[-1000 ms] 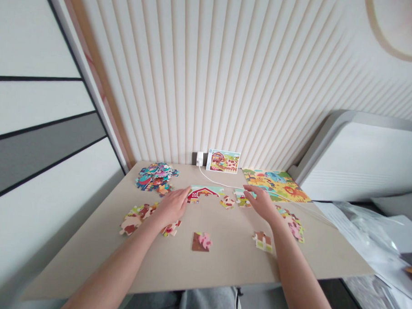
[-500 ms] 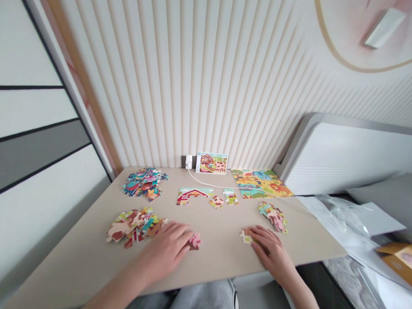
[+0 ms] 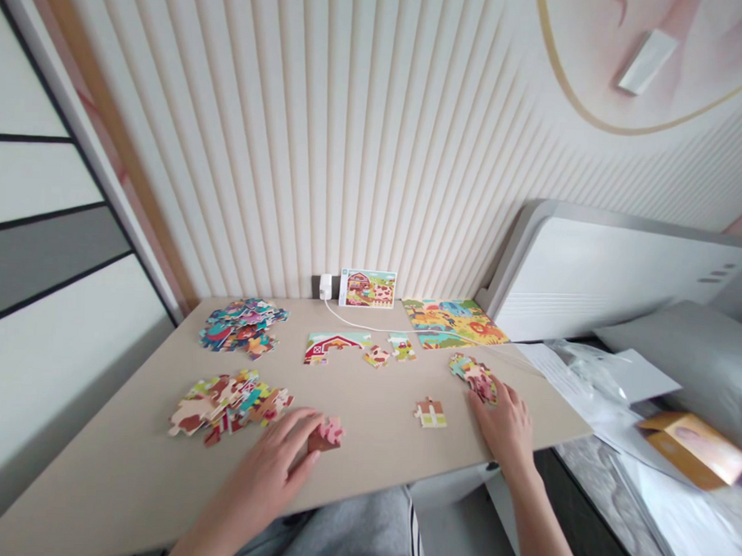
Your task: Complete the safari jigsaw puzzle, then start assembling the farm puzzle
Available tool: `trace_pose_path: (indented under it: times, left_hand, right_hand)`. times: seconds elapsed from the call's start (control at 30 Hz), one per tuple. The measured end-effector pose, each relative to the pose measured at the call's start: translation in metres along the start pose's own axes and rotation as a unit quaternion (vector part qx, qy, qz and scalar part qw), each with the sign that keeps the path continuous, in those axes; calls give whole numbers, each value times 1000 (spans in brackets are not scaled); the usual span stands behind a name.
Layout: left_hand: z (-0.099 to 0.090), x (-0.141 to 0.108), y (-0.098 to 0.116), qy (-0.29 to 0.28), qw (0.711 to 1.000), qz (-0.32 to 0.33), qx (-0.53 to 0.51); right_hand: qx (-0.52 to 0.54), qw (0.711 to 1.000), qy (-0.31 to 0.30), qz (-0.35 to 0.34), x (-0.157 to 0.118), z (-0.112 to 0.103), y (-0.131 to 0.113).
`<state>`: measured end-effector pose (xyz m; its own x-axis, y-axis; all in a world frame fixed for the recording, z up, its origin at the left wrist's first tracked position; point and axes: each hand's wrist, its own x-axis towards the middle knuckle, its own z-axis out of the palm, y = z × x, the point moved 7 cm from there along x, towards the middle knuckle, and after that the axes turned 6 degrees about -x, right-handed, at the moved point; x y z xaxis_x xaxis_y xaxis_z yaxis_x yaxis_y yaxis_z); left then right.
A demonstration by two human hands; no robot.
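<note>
Left hand (image 3: 270, 462): my view shows fingertips on a brown-and-pink puzzle piece (image 3: 326, 434); grip unclear.
Right hand (image 3: 505, 423): fingers loose, unclenched, against a small pink heap (image 3: 474, 378).
Done: red-barn section (image 3: 336, 347) joined; animal jigsaw (image 3: 453, 323) looks whole.
Left: cream heap (image 3: 227, 407), blue heap (image 3: 243, 326), lone corner piece (image 3: 430, 412) on the table (image 3: 123, 456).

The left hand (image 3: 269, 470) rests its fingertips on a brown-and-pink jigsaw piece (image 3: 325, 436) at lower centre, while the right hand (image 3: 505, 425) touches a small heap of pieces (image 3: 474, 377) at centre right. Upper centre, a farm picture card (image 3: 366, 288) stands by the wall — just above a joined barn section (image 3: 336, 346).
</note>
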<state>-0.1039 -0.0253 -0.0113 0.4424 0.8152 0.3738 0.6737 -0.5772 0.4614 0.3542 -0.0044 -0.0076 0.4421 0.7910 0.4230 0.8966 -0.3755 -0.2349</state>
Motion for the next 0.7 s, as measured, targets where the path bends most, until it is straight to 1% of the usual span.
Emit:
trace_pose_path:
  times: [0.07, 0.1, 0.17, 0.23, 0.27, 0.3, 0.33, 0.37, 0.4, 0.47, 0.5, 0.53, 0.57, 0.6, 0.63, 0.7]
  left_hand:
    - [3, -2, -5, 13, 1000, -13, 4]
    - [4, -2, -6, 15, 1000, -16, 6]
    - [4, -3, -6, 17, 1000, -20, 5]
    - [2, -2, -4, 16, 1000, -25, -2]
    - [1, -2, -2, 15, 1000, -27, -5]
    - [-1, -1, 0, 13, 999, -29, -7]
    - [-2, -1, 1, 11, 999, -30, -9]
    - [-3, 0, 3, 9, 999, -30, -10]
    - [-4, 0, 5, 8, 999, -30, -11]
    - [-5, 1, 7, 6, 999, -30, -12]
    - [-5, 1, 8, 5, 999, -30, -13]
    - [-6, 1, 8, 5, 999, -30, -13]
    - [-6, 1, 9, 5, 999, -30, -12]
    - [-6, 1, 10, 5, 1000, -29, -11]
    - [-7, 1, 10, 6, 1000, -27, -11]
    - [-7, 0, 10, 9, 1000, -27, -9]
  right_hand:
    - [-21, 999, -32, 10, 4, 5, 4]
    - [-22, 999, -35, 14, 5, 6, 6]
    - [-13, 1000, -17, 23, 3, 2, 6]
    - [21, 999, 20, 15, -5, -7, -3]
    - [53, 998, 33, -7, -10, -12, -14]
    - [94, 994, 39, -42, -18, -17, -31]
    - [145, 984, 28, -97, -27, -21, -53]
    - [194, 968, -2, -159, -38, -25, -79]
    - [230, 945, -47, -226, -51, -27, -107]
    - [265, 886, -163, -345, -79, -28, -160]
    - [277, 857, -206, -382, -91, -29, -180]
    - [286, 835, -236, -406, -99, -29, -195]
    - [291, 821, -256, -420, -104, -28, -205]
    - [295, 813, -268, -425, -107, -27, -211]
    - [297, 811, -274, -423, -107, -24, -214]
    - [301, 816, -276, -410, -105, -19, -212]
